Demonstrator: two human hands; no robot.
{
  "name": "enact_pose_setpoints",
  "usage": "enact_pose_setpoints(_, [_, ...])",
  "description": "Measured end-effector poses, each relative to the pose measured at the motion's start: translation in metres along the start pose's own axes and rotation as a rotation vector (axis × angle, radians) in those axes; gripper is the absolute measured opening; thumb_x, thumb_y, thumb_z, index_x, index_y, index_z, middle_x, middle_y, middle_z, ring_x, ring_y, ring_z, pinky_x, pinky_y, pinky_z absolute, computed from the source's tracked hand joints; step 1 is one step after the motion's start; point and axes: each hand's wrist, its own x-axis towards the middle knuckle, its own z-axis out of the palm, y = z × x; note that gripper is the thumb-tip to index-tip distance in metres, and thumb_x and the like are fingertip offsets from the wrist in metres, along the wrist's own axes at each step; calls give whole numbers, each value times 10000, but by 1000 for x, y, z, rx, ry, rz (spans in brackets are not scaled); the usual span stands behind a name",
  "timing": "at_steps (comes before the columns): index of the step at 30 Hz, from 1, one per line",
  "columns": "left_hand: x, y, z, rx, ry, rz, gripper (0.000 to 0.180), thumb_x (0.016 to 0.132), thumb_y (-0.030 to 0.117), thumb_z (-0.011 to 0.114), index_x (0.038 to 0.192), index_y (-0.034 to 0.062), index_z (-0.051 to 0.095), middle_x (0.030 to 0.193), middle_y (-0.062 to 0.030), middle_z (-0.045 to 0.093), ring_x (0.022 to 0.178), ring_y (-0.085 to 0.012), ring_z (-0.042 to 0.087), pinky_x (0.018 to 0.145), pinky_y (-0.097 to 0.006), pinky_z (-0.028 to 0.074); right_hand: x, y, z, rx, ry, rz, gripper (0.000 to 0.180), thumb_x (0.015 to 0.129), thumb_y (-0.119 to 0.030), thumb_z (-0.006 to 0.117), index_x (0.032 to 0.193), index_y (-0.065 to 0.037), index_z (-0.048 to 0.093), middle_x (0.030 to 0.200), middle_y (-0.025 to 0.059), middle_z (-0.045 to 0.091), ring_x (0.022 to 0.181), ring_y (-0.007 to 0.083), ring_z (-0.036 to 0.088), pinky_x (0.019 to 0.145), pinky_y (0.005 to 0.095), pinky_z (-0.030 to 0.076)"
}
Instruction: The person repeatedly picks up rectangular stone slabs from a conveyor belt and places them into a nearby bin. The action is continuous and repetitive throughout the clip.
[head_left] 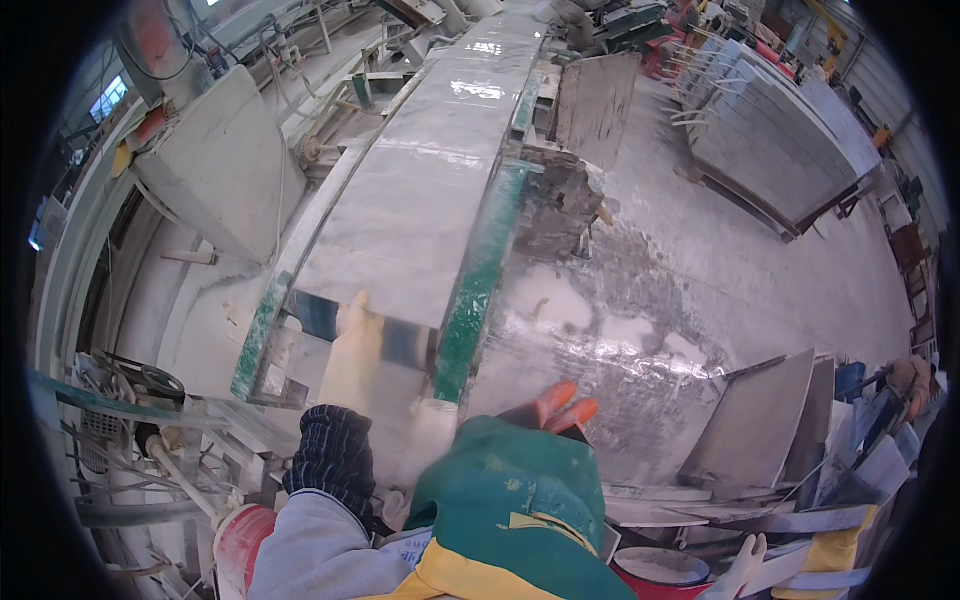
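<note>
My left hand, in a long pale glove with a dark striped cuff, lies over a dark blue band across the near end of a roller table. Its fingers point away from me and look stretched out, with no held object visible. Beyond the fingertips a wet, pale, shiny surface runs along the table between its side rails. At the lower right, my right hand, in a whitish glove, is beside a red bucket. Its fingers appear extended, and nothing shows in them.
A green side rail edges the table on the right. Wet floor lies beyond my orange-tipped boots. Slabs lean at the right, and a large slab stack stands farther off. Another red bucket is at the lower left.
</note>
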Motion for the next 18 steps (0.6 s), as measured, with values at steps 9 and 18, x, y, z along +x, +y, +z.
enact_pose_setpoints(9, [3, 34, -26, 596, -303, -70, 426, 946, 327, 632, 1193, -11, 557, 1067, -130, 659, 919, -252, 674, 848, -403, 559, -17, -23, 12, 3, 18, -62, 480, 961, -206, 584, 1349, 64, 501, 1366, 212, 541, 1230, 280, 537, 1049, 340, 402])
enact_pose_setpoints(18, [-15, 60, -23, 923, -391, 54, 523, 882, 502, 669, 963, -15, 649, 809, -111, 657, 652, -182, 641, 585, -305, 548, 8, 27, -9, -377, 401, -367, 379, 971, -261, 524, 1214, 16, 614, 1198, 235, 619, 1107, 379, 577, 972, 414, 442])
